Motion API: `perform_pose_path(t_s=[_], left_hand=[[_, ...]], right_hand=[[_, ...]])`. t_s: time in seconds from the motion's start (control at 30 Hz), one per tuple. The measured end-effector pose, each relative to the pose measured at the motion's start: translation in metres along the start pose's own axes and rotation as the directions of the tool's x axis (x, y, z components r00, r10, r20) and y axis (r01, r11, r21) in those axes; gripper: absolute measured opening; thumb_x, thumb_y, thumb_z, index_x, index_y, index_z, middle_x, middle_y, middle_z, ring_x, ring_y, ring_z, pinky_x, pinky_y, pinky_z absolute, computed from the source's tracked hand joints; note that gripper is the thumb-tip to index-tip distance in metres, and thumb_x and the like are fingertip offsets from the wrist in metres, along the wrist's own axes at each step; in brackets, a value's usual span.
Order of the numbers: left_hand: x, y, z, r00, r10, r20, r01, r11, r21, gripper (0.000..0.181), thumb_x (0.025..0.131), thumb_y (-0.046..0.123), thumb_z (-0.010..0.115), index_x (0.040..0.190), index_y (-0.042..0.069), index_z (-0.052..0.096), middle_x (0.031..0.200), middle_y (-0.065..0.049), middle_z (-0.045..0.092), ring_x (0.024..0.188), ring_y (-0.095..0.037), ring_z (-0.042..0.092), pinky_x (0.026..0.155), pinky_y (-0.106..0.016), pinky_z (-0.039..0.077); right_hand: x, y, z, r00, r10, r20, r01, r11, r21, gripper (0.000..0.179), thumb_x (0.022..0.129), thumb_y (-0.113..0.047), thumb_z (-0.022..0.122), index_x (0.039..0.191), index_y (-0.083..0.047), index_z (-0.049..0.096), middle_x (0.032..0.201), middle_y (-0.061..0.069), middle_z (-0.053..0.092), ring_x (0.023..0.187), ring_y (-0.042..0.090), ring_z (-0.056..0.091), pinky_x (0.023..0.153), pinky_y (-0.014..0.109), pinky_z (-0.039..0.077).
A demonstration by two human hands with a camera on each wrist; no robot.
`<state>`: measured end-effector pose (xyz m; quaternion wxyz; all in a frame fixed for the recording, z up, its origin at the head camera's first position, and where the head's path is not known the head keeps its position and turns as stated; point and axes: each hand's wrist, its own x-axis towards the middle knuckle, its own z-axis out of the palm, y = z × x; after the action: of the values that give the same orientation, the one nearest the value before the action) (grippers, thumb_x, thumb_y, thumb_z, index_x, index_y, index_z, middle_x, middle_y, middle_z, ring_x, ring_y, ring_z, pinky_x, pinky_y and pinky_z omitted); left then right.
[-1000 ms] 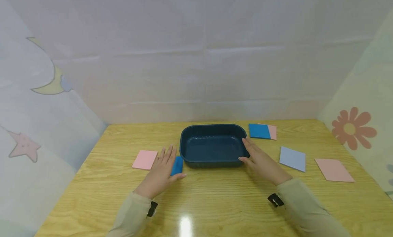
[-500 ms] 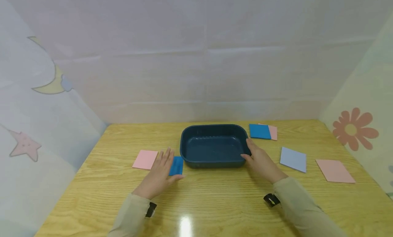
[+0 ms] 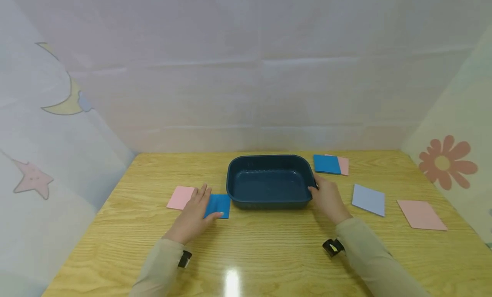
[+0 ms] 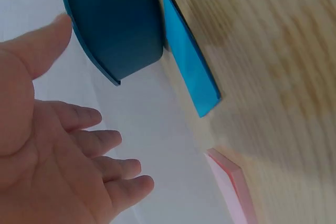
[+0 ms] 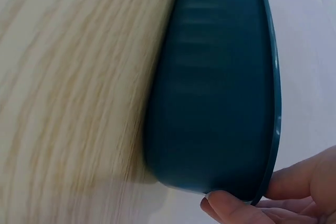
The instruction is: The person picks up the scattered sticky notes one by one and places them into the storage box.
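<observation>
A deep dark teal rectangular dish [image 3: 269,188] stands on the wooden table, seen from outside in both wrist views. My right hand [image 3: 326,198] grips its right end; in the right wrist view fingertips [image 5: 226,205] lie against the outer wall by the corner. My left hand [image 3: 192,213] is held with fingers extended over a blue square [image 3: 218,206] just left of the dish, holding nothing. The left wrist view has the palm [image 4: 58,161] raised off the table, apart from the blue square and the dish. A pink square [image 3: 180,197] lies partly behind the left fingers.
At the back right, another blue square [image 3: 326,164] overlaps a pink one [image 3: 344,165]. Farther right lie a pale lavender square [image 3: 368,199] and a larger pink square [image 3: 421,214]. A pale cloth wall [image 3: 246,96] rises along the table's back edge.
My right hand has moved from lying along the dish's right rim to curling its fingers round that end. The left hand has drifted left, uncovering more of the blue square.
</observation>
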<state>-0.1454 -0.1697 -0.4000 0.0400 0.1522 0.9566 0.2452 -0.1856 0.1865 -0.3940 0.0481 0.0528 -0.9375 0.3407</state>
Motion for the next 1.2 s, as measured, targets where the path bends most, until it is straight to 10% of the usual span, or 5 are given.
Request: perform_pose_path(t_s=[0.3,0.6,0.97,1.2], left_hand=[[0.001,-0.014,-0.001,0.99,-0.121,-0.072,0.125,0.991,0.053,0.07,0.094,0.021,0.066,0.142,-0.017,0.031,0.149,-0.036,0.025,0.137,-0.055,0.017,0.109,-0.06,0.023],[-0.006,-0.027,-0.005,0.978,-0.18,-0.102,0.184,0.983,0.024,0.067,0.095,0.017,0.063,0.141,-0.02,0.029,0.147,-0.039,0.023,0.135,-0.056,0.016,0.109,-0.062,0.02],[-0.009,-0.041,-0.009,0.978,-0.157,-0.138,0.169,0.983,0.075,0.062,0.096,0.013,0.06,0.135,-0.026,0.03,0.142,-0.044,0.027,0.132,-0.059,0.022,0.109,-0.061,0.022],[-0.008,-0.046,-0.011,0.952,-0.256,-0.168,0.268,0.962,0.05,0.06,0.096,0.011,0.058,0.137,-0.024,0.03,0.143,-0.043,0.026,0.132,-0.06,0.019,0.108,-0.062,0.022]], right_hand=[[0.004,0.004,-0.004,0.985,0.162,0.057,-0.17,0.965,0.199,0.041,0.098,-0.001,0.051,0.132,0.02,0.044,0.127,0.038,0.051,0.112,0.045,0.056,0.079,0.042,0.056],[0.008,0.011,-0.008,0.946,0.288,0.147,-0.323,0.836,0.444,0.044,0.101,-0.003,0.047,0.138,0.019,0.037,0.137,0.038,0.041,0.112,0.04,0.058,0.08,0.034,0.056],[0.008,0.011,-0.012,0.927,0.335,0.169,-0.373,0.777,0.506,0.044,0.1,-0.004,0.049,0.137,0.018,0.039,0.136,0.038,0.043,0.077,0.006,0.062,0.073,0.027,0.056],[0.009,0.016,-0.013,0.916,0.34,0.212,-0.4,0.736,0.546,0.047,0.1,-0.005,0.051,0.137,0.02,0.037,0.137,0.037,0.041,0.076,0.004,0.062,0.074,0.03,0.057]])
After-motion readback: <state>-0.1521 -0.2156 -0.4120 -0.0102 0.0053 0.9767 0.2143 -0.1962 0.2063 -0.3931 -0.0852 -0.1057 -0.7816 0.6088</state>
